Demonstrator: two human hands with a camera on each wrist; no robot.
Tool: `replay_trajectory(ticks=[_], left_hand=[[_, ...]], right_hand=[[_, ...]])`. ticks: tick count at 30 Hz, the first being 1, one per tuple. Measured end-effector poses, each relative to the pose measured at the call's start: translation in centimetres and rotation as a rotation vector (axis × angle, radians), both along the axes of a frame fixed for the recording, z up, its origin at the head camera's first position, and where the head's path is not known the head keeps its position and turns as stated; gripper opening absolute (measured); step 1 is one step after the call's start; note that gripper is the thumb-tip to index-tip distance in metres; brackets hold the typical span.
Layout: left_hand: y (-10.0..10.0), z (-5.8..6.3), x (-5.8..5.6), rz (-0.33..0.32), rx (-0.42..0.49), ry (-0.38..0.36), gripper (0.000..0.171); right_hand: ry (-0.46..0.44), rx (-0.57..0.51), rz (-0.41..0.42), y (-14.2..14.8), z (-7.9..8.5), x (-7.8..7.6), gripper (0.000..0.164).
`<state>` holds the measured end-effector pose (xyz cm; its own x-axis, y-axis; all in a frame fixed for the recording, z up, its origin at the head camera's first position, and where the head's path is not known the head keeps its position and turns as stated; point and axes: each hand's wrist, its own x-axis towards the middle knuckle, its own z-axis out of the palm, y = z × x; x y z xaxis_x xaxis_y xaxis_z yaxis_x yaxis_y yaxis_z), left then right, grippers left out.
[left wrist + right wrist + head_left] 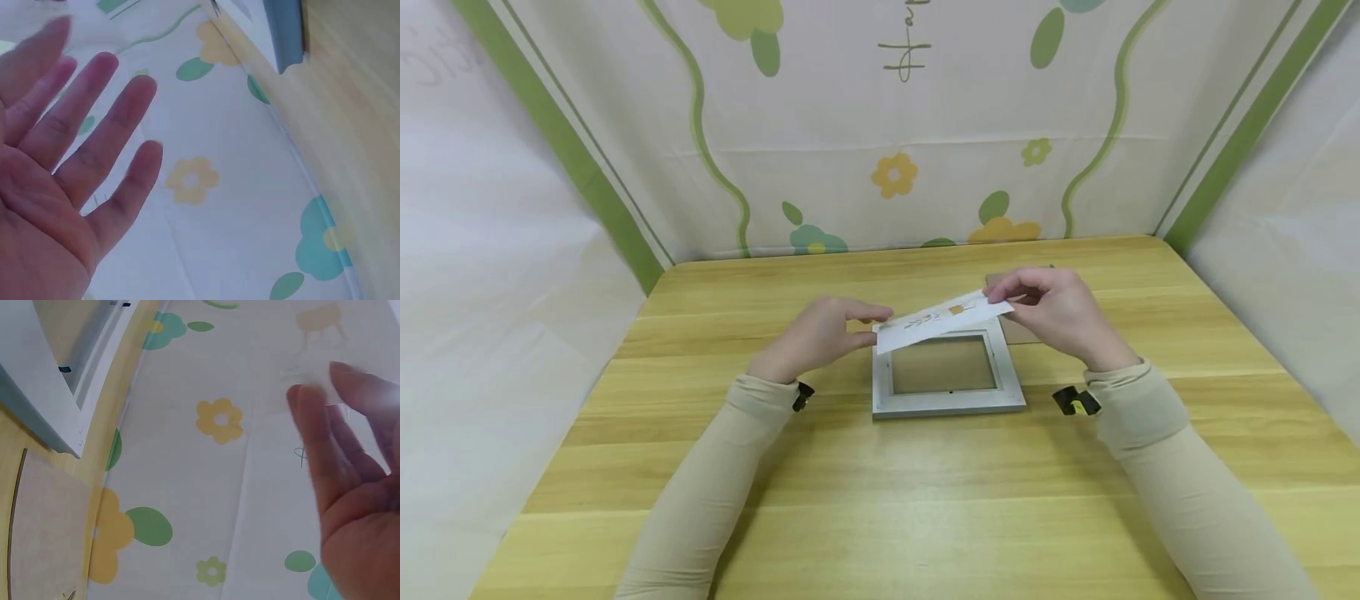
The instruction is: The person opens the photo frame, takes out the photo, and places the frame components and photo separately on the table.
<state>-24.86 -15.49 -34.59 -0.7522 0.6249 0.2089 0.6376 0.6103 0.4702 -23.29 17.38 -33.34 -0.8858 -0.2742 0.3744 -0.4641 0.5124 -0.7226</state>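
A white picture card [934, 323] with a plant drawing and an orange spot slants above an empty-centred picture frame [951, 406], its right end higher. My right hand [1060, 312] pinches the card's right end between thumb and fingers; the right wrist view shows that hand [356, 487] with its fingertips meeting at the pale card. At the card's left end is my left hand [820, 335], thumb and fingers apart at the edge. In the left wrist view the hand [69, 169] has fingers spread and extended. The frame is white-grey and lies flat on the table.
A thin brown board [1017, 332] lies right of the frame, partly under my right hand in the head view; it also shows in the right wrist view. The wooden table [895, 517] backs onto a flower-patterned cloth [835, 175].
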Motion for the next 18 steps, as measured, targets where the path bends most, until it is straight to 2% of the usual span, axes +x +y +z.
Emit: replay_trajectory(ticks=[3,6,9,12,15,18], left_hand=[[0.0,0.1,0.0,0.009,0.019,0.034,0.038],[0.0,0.0,-0.1,0.051,0.075,-0.002,0.036],[0.0,-0.1,-0.2,0.084,0.151,-0.119,0.035],[0.2,-0.2,-0.2,0.065,0.206,-0.266,0.042],[0.5,-0.2,-0.2,0.046,0.292,-0.440,0.043],[0.5,0.1,-0.2,0.110,0.413,-0.547,0.041]], right_hand=[[0.067,-0.073,0.070,0.0,-0.2,-0.1,0.024],[0.137,-0.137,0.138,0.0,-0.2,0.0,0.028],[0.243,-0.209,0.199,-0.2,-0.1,0.2,0.032],[0.365,-0.243,0.226,-0.5,-0.1,0.2,0.034],[0.498,-0.202,0.233,-0.7,0.0,0.2,0.035],[0.637,-0.112,0.259,-1.0,0.1,0.2,0.034]])
